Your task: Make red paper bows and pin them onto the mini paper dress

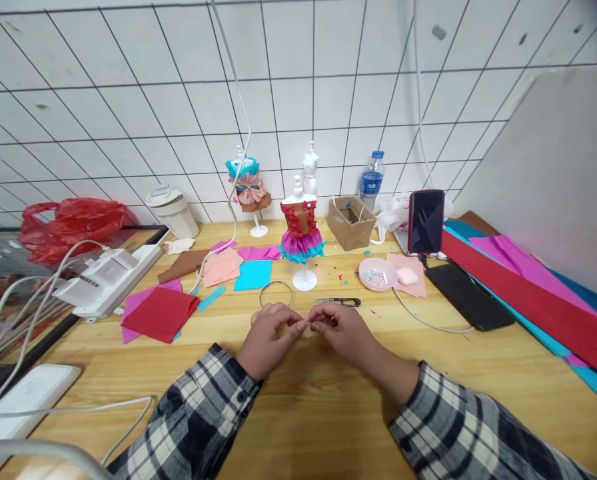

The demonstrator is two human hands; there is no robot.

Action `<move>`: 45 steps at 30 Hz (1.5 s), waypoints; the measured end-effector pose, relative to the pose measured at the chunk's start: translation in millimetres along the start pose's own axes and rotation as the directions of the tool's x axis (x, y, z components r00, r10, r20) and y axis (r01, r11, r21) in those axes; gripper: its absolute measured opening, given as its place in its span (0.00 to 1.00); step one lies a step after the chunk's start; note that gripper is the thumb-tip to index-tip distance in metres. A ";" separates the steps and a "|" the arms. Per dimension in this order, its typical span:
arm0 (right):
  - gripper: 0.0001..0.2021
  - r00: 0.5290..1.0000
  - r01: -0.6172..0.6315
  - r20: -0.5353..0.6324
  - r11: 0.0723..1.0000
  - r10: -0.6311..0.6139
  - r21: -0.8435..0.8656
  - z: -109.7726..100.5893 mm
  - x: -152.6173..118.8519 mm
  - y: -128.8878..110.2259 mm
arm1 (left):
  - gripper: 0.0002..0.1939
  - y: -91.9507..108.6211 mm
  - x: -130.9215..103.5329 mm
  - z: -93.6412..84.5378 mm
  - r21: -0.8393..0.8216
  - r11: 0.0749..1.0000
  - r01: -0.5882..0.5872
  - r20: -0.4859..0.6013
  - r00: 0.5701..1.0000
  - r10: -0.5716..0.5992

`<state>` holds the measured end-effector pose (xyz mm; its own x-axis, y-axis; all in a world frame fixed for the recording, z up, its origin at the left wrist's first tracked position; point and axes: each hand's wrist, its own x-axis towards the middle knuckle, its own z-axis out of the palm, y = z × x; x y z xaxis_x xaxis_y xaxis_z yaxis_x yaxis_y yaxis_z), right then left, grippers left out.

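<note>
Tiny piece (307,323): between both hands — long axis unclear
Left hand (268,335): pinching it
Right hand (346,331): pinching it, equally near
Dress form (302,223): toward tabletop's (308,413) far edge

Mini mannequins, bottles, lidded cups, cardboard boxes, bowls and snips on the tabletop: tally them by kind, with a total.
Mini mannequins: 3 (front one, back-left one, bare one)
Bottle: 1
Lidded cup: 1
Cardboard box: 1
Bowl: 1
Snips: 1
Total: 8
</note>
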<state>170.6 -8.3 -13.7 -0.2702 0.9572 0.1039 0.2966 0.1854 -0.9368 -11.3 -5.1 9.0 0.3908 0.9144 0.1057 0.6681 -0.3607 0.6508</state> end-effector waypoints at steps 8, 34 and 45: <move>0.05 0.998 -0.016 0.064 0.998 0.020 -0.068 5.1 -2.2 4.3 | 0.10 -0.4 -3.6 -0.2 0.184 0.982 -0.046 -0.052 0.997 0.056; 0.08 0.921 0.232 -0.090 0.718 -0.379 -0.656 -8.9 -7.4 -4.3 | 0.15 -3.1 -7.6 16.7 -0.365 0.931 0.032 -0.043 0.998 -0.051; 0.03 0.965 0.067 -0.199 0.899 -0.168 -0.433 -0.3 -6.0 -5.7 | 0.10 7.7 -6.2 15.0 -0.036 0.999 -0.004 -0.130 0.991 -0.001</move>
<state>170.9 -15.0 -8.8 -0.1282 0.9371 0.3247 0.6449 0.3275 -0.6905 0.9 -16.3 2.0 0.3041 0.9310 0.2019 0.6434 -0.3571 0.6772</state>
